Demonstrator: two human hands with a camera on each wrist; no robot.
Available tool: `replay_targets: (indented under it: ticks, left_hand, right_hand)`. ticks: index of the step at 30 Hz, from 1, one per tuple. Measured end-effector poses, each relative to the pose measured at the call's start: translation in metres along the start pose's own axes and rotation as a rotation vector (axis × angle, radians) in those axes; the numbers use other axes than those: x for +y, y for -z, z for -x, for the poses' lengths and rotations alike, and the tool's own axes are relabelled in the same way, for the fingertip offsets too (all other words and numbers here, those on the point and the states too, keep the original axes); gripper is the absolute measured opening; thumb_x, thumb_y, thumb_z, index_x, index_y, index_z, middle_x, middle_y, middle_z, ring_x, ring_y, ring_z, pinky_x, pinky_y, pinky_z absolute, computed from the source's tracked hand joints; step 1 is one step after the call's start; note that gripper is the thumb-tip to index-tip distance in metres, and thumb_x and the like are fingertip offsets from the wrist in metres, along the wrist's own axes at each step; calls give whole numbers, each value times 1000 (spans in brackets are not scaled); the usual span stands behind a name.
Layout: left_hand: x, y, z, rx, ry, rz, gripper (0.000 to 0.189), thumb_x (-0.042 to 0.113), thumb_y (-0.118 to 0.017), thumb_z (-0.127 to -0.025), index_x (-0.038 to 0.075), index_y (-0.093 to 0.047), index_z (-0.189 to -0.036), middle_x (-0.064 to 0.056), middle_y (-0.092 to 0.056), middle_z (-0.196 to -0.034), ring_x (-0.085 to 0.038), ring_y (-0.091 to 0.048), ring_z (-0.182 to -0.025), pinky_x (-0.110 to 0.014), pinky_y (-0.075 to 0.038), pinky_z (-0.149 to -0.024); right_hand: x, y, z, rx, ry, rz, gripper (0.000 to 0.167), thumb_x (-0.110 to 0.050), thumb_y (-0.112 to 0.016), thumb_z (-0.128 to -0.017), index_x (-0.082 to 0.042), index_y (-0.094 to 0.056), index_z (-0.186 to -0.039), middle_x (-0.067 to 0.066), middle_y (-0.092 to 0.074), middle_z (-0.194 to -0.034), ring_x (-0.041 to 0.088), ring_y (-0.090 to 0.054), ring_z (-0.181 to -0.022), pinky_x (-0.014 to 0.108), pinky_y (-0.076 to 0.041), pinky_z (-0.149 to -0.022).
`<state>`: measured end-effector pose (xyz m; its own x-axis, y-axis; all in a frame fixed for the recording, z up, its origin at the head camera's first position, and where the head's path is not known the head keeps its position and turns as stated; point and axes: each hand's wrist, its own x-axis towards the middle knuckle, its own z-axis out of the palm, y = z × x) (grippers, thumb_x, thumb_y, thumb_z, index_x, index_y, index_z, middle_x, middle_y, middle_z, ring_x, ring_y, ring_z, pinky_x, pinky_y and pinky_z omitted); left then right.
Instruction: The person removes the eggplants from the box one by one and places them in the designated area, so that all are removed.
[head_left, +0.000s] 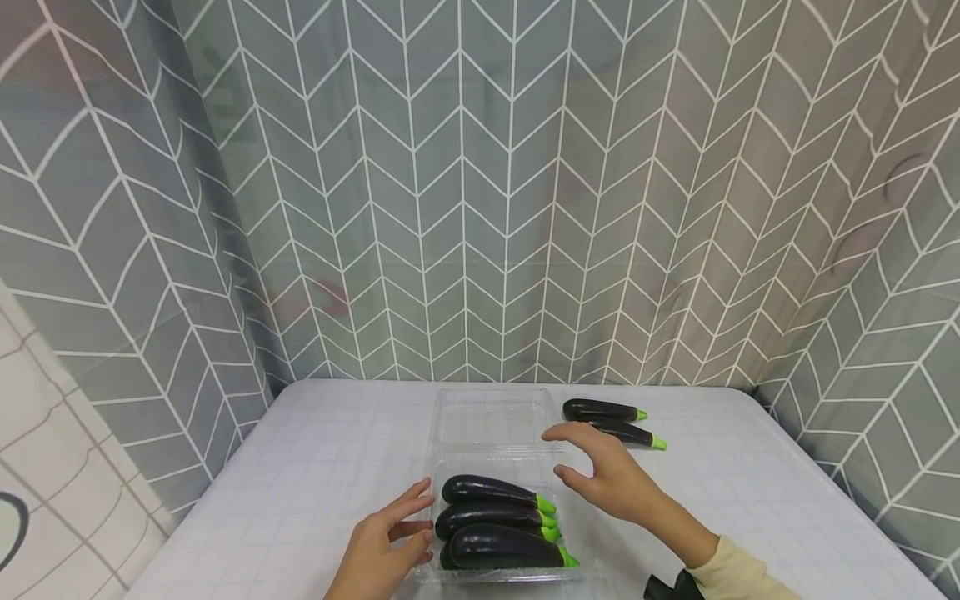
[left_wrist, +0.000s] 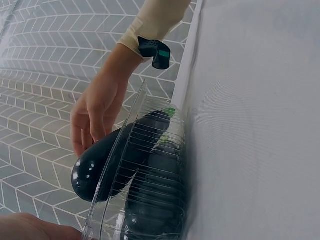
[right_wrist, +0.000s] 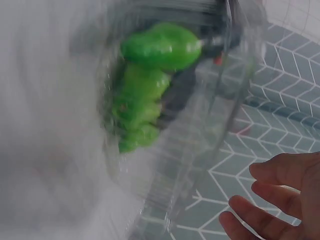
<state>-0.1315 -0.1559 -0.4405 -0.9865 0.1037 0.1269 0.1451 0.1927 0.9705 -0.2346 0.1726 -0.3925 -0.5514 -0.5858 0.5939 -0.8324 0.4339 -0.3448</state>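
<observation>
Near the tabletop's [head_left: 262, 483] far edge lie loose eggplants [head_left: 598, 409]; the left hand [head_left: 382, 540], fingers spread, touches a clear box [head_left: 517, 575] of packed eggplants [head_left: 498, 546]; the right hand [head_left: 618, 479] hovers wide, empty.

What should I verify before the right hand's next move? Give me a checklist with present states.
1. Right hand free: ok, it holds nothing and its fingers are apart.
2. Lid out of the way: ok, it lies folded back behind the base.
3. Left hand steadying the clear container: cannot tell; it is at the left edge, but firm pressure isn't visible.
4. All eggplants inside: not ok, two loose eggplants lie on the table.
5. Contents below the rim: not ok, the uppermost eggplant shows above it in the left wrist view.
</observation>
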Motion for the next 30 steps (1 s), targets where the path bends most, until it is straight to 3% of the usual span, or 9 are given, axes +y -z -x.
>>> replay_targets:
  ticks: [14,30]
  left_hand:
    - [-1,-3,1,32,-7,-31,56,-2,-71,-90,-13,-54,-142,-26,-40,-158,-38,-68,-112,-31,-65,-71]
    - [-1,-3,0,21,-35,-69,44,0,-70,-92,-14,-62,-133,-26,-41,-158,-41,-67,-113,-29,-64,-71]
  right_hand:
    - [-12,-22,10,-105,71,-89,46,1,-79,-85,-9,-66,-128,0,-69,-126,21,-64,-119,42,-57,-98]
    - [-16,-32,16,-126,117,-146,45,2,-77,-88,-10,-65,-129,3,-68,-125,25,-64,-118,41,-57,-99]
